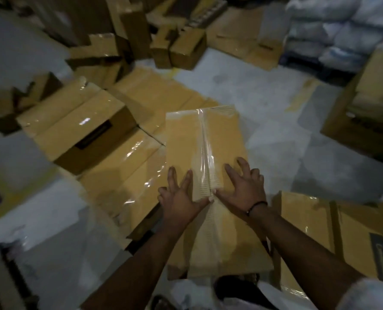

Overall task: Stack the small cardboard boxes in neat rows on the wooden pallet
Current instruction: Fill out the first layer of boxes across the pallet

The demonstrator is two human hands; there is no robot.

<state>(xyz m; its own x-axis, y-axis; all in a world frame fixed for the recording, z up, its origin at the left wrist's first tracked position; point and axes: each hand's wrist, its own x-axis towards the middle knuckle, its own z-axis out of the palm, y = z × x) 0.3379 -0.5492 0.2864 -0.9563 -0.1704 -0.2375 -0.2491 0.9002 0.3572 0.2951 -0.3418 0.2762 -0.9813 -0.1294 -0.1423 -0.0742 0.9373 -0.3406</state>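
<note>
Item one: a long cardboard box point(186, 139) at centre, lying lengthwise away from us, with clear tape point(205, 153) along its top seam. We have both hands on its near half. Our left hand point(181, 195) lies flat to the left of the seam, fingers spread and straight, gripping nothing. Our right hand point(244, 186) lies to the right of the seam, fingers spread and slightly arched, also gripping nothing; a dark band point(256, 205) circles its wrist.

Item two: a low row of taped boxes point(123, 175) just beside this box's left edge, with one askew box point(74, 130) lying on top of the row.

Item three: a printed carton point(320, 229) near on the right.

Item four: a loose heap of boxes point(141, 48) farther back; white sacks point(342, 30) at top right.

Floor point(264, 97): pale grey.
</note>
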